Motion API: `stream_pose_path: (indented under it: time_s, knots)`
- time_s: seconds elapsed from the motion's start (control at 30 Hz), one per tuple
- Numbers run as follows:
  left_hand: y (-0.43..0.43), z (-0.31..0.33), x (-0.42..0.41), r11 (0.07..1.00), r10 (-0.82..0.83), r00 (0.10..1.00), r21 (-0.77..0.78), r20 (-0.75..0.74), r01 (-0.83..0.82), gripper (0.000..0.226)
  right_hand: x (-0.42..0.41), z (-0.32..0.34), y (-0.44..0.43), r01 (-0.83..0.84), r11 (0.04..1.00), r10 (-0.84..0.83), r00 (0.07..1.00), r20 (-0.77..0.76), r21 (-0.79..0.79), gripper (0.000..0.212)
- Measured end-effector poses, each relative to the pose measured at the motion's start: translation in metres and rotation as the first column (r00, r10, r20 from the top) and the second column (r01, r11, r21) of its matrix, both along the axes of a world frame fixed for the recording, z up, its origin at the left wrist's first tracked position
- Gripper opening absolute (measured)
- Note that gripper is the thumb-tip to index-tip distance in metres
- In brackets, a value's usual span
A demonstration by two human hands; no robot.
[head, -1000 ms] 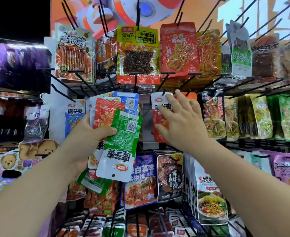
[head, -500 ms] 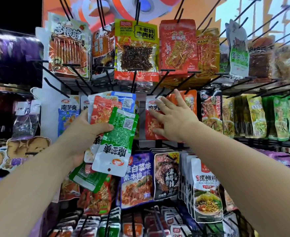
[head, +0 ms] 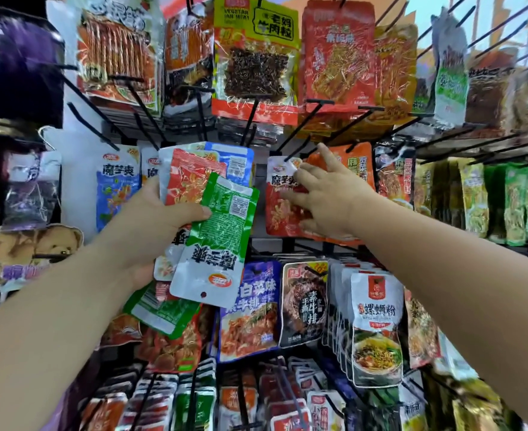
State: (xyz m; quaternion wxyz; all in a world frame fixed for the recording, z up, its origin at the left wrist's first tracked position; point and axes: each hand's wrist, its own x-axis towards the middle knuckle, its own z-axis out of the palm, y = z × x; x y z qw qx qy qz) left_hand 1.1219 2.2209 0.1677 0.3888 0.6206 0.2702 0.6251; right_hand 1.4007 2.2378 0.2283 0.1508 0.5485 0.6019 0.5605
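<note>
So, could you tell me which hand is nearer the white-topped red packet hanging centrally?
Right. The right hand touches the red packet; the left hand grips other packets left of it.

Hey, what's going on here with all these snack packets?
A person is working at hanging snacks. The left hand grips a bunch of packets, a green packet upside down in front. The right hand reaches out, fingers spread against a red packet that hangs on a peg, not yet lifted off.
</note>
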Motion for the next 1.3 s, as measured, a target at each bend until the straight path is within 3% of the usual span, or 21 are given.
stream_pose_path:
  time_s: [0.47,0.6,0.7,0.73,0.77,0.8,0.87,0.9,0.93,1.0,1.07,1.2,1.3]
  knots:
    - [0.003,0.001,-0.002,1.000,-0.016,1.000,-0.024,0.011,0.016,0.031,-0.029,0.014,0.037,0.264,0.957,-0.270,0.962,-0.036,-0.125,0.071]
    - [0.000,0.001,-0.002,1.000,-0.008,1.000,-0.014,0.015,0.008,0.033,-0.030,0.012,0.026,0.078,0.994,-0.085,0.992,-0.089,-0.080,0.064]
    - [-0.007,0.000,-0.003,0.999,0.012,0.999,0.037,0.030,-0.013,0.047,-0.037,0.008,0.003,-0.232,0.972,0.237,0.951,-0.200,0.047,0.038]
    - [-0.010,-0.001,-0.003,0.998,0.026,0.999,0.063,0.039,-0.028,0.043,-0.040,0.005,-0.008,-0.369,0.919,0.394,0.867,-0.307,0.136,0.031]
    - [-0.013,-0.003,-0.003,0.995,0.036,0.998,0.086,0.053,-0.041,0.039,-0.044,0.001,-0.020,-0.485,0.836,0.547,0.700,-0.459,0.255,0.030]
    - [-0.017,-0.005,-0.002,0.993,0.048,0.996,0.101,0.073,-0.055,0.037,-0.049,-0.004,-0.031,-0.545,0.749,0.642,0.460,-0.613,0.376,0.031]
    - [-0.023,-0.009,-0.001,0.989,0.080,0.992,0.120,0.100,-0.092,0.036,-0.063,-0.019,-0.053,-0.555,0.621,0.644,-0.042,-0.764,0.554,0.037]
    - [-0.027,-0.010,0.000,0.986,0.088,0.990,0.128,0.109,-0.102,0.035,-0.073,-0.027,-0.064,-0.555,0.602,0.574,-0.199,-0.795,0.574,0.042]
    - [-0.032,-0.012,0.001,0.985,0.093,0.989,0.138,0.118,-0.109,0.035,-0.083,-0.036,-0.073,-0.573,0.601,0.495,-0.282,-0.822,0.558,0.049]
    - [-0.042,-0.016,0.002,0.980,0.114,0.986,0.149,0.124,-0.132,0.036,-0.097,-0.055,-0.083,-0.615,0.622,0.401,-0.281,-0.872,0.484,0.055]
    - [-0.052,-0.021,0.000,0.977,0.149,0.979,0.135,0.136,-0.168,0.036,-0.107,-0.068,-0.085,-0.602,0.641,0.411,-0.254,-0.875,0.476,0.053]
    - [-0.069,-0.032,-0.015,0.987,0.133,0.978,0.071,0.158,-0.146,0.040,-0.118,-0.082,-0.086,-0.577,0.640,0.314,-0.406,-0.858,0.507,0.065]
    - [-0.079,-0.041,-0.026,0.992,0.112,0.980,0.034,0.167,-0.119,0.052,-0.127,-0.091,-0.089,-0.594,0.637,0.254,-0.440,-0.861,0.492,0.057]
